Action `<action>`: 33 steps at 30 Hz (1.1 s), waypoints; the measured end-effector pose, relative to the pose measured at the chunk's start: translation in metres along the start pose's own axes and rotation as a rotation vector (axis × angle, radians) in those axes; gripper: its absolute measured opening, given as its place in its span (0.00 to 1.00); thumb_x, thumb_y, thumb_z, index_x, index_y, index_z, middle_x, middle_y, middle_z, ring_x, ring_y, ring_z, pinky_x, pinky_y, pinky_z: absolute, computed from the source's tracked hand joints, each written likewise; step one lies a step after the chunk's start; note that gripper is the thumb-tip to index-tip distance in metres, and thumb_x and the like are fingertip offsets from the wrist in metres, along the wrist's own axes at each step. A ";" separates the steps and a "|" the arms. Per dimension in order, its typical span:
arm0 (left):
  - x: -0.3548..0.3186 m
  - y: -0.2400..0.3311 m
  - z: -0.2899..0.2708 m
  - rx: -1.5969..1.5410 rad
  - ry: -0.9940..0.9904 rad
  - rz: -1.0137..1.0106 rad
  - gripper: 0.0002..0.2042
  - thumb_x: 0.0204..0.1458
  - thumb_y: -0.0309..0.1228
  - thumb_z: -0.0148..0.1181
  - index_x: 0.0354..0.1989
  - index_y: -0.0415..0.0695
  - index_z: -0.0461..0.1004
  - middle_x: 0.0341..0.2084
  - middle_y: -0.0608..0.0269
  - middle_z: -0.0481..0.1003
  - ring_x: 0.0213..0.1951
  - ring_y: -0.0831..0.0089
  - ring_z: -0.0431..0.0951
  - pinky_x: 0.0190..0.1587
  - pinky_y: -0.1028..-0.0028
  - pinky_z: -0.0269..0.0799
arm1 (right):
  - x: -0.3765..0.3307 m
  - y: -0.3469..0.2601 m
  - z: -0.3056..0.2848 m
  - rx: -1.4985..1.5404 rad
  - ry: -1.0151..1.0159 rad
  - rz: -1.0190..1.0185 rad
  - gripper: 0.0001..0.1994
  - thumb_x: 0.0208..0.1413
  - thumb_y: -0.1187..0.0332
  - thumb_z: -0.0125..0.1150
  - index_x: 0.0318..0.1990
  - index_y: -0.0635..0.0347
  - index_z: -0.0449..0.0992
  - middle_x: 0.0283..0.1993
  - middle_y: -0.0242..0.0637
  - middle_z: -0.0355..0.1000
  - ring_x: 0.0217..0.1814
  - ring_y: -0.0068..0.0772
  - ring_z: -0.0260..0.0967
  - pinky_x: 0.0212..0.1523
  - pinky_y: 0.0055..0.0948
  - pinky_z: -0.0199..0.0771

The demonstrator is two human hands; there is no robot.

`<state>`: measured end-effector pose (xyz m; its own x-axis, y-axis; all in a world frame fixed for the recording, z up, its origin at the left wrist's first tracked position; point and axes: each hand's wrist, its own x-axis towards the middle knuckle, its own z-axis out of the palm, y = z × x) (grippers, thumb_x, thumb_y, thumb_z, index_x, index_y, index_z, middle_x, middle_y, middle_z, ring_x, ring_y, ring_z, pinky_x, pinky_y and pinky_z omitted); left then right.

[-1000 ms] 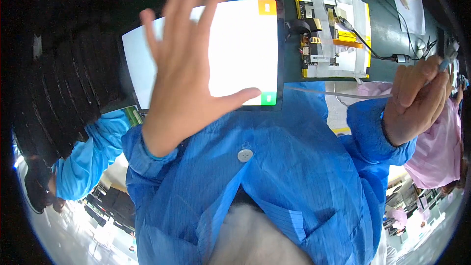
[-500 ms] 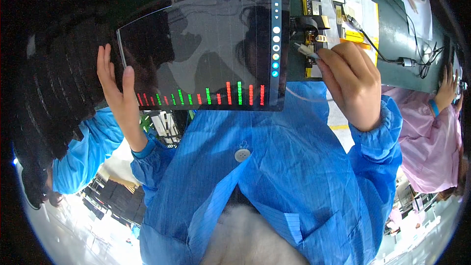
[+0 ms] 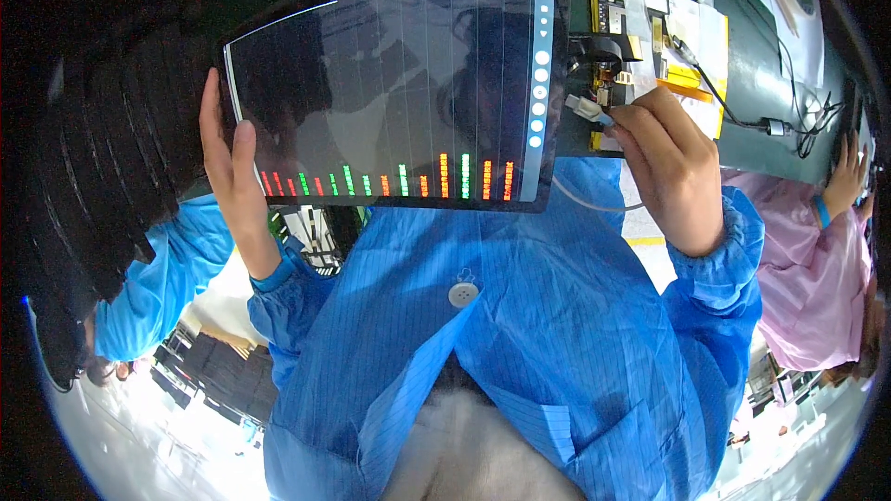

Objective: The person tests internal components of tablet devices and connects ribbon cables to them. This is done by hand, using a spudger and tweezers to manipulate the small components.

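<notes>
Both hands have moved since a second ago: the left hand (image 3: 237,162), then spread over a white screen, is now at that screen's left edge, while the right hand (image 3: 673,172) has come in from farther right to its right side. Behind them, a dark green tabletop (image 3: 754,74) spans the far part of the scene. A finely striped blue smock (image 3: 464,343), worn by the person, fills the near part; a co-worker's pink smock (image 3: 807,269) shows at right and another's light-blue garment (image 3: 167,288) at left. Left of centre is a large, black-framed rectangular tablet (image 3: 390,83), its near edge overlapping the smock in view, its screen dark with red and green rows. Just right of it lies a flat, yellow-edged white panel (image 3: 661,60) with exposed circuitry and strips of grey tape. Farther right is a white paper sheet (image 3: 800,46). Grasping the tablet, the left hand lays its thumb over the front edge, fingers along the outer side. A thin white cable (image 3: 603,210) curves below the right hand, which pinches a small white plug (image 3: 587,109) close by the tablet's right edge; whether they touch cannot be told.
</notes>
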<state>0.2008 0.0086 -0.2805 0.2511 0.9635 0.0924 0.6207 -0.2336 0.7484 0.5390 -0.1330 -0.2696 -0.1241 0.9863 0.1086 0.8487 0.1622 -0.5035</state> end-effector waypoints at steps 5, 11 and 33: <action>-0.001 -0.003 0.003 -0.031 0.007 0.020 0.28 0.55 0.37 0.49 0.64 0.38 0.57 0.62 0.51 0.59 0.63 0.63 0.57 0.65 0.69 0.45 | 0.001 0.005 -0.001 0.030 -0.044 -0.017 0.07 0.47 0.73 0.60 0.33 0.61 0.70 0.32 0.39 0.64 0.31 0.41 0.70 0.29 0.35 0.72; 0.003 -0.007 0.001 -0.148 -0.033 0.068 0.30 0.54 0.38 0.51 0.64 0.37 0.56 0.61 0.51 0.59 0.63 0.65 0.58 0.64 0.70 0.46 | 0.014 0.012 -0.008 -0.048 -0.177 -0.139 0.09 0.46 0.74 0.54 0.37 0.59 0.68 0.36 0.38 0.66 0.34 0.42 0.72 0.31 0.34 0.75; 0.004 0.003 -0.013 -0.420 -0.187 -0.059 0.37 0.49 0.31 0.57 0.66 0.38 0.46 0.61 0.52 0.55 0.63 0.65 0.53 0.65 0.70 0.43 | 0.026 0.002 0.005 -0.154 -0.122 -0.301 0.08 0.48 0.72 0.63 0.33 0.60 0.69 0.29 0.39 0.66 0.23 0.40 0.69 0.23 0.35 0.69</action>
<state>0.1940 0.0137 -0.2698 0.3783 0.9243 -0.0497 0.2931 -0.0687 0.9536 0.5352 -0.1070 -0.2717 -0.4328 0.8929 0.1241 0.8311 0.4486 -0.3286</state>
